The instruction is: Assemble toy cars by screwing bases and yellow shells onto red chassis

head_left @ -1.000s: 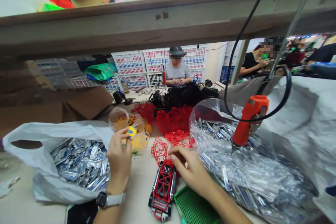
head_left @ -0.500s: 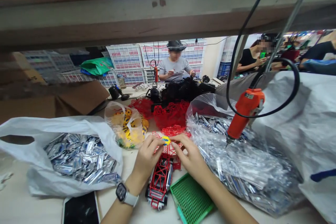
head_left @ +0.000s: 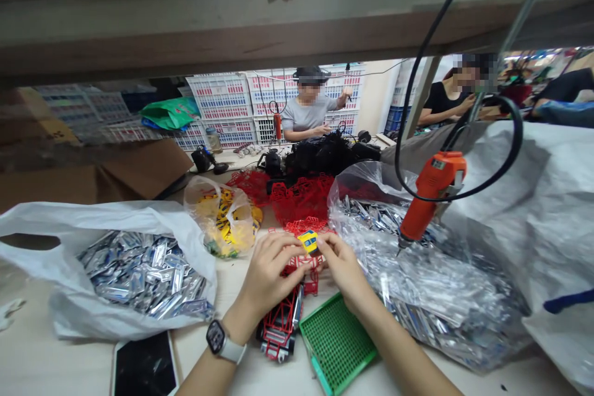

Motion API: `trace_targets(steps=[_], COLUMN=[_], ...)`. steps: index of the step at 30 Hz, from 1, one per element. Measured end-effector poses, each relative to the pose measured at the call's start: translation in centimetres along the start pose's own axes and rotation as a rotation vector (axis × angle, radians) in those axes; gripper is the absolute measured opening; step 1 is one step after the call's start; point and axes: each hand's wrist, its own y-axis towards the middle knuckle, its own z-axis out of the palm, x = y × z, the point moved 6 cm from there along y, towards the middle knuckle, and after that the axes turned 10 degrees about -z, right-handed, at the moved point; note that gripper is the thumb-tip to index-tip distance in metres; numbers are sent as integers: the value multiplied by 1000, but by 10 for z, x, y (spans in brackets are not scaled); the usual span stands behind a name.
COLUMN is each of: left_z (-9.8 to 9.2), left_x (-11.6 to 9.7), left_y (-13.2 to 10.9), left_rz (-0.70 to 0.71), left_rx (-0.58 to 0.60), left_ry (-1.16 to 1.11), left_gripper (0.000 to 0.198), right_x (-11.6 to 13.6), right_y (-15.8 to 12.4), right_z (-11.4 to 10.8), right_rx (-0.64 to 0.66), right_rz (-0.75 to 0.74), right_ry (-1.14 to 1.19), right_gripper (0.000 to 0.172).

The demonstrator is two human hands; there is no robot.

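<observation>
A small yellow part with blue markings [head_left: 308, 241], perhaps a toy car's body piece, is held up between both hands. My right hand [head_left: 341, 266] pinches its right side between thumb and fingers. At its left edge are the fingertips of my left hand [head_left: 269, 269], curved round it, with the thumb lower down. Partly hidden beneath my left hand, a toy car chassis with a red tubular frame [head_left: 279, 325] lies on the table. Red lattice frames [head_left: 309, 226] are piled just beyond the hands.
Silvery parts fill a white bag [head_left: 139, 278] at left and a clear bag [head_left: 431, 297] at right. An orange electric screwdriver [head_left: 429, 192] hangs above the right bag. Near me are a green basket [head_left: 341, 340] and a phone [head_left: 145, 366]. Yellow parts [head_left: 227, 216] sit in another bag.
The yellow part has moved slightly right and tilted to show more of its marked face. My left thumb has dropped away from it. The co-worker opposite has raised a hand.
</observation>
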Motion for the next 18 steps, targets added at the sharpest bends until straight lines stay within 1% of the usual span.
trace_targets(steps=[2, 4, 5, 7, 9, 11, 13, 16, 18], left_z=[-6, -11, -12, -10, -6, -3, 0, 2, 2], left_x=[18, 38, 48, 64, 74, 78, 77, 73, 69], left_y=[2, 3, 2, -1, -6, -12, -19, -30, -36], left_rz=[-141, -292, -361, -482, -571, -642, -709, -814, -868], left_rx=[20, 62, 103, 224, 356, 466, 563, 724, 819], left_ry=[-51, -83, -96, -125, -152, -172, -194, -245, -285], left_gripper=[17, 25, 27, 27, 27, 29, 34, 43, 47], right_x=[2, 7, 10, 15, 19, 21, 21, 20, 20], right_y=[2, 0, -3, -12, -22, -30, -33, -31, -28], right_z=[-4, -1, 3, 14, 27, 37, 44, 47, 48], right_rx=[31, 112, 171, 304, 412, 465, 473, 437, 406], right_rz=[-10, -22, -26, -34, -50, -80, -118, -181, -217], right_ry=[-11, -41, -64, -125, -210, -320, -440, -581, -628], right_gripper=[62, 62, 61, 56, 45, 32, 23, 16, 12])
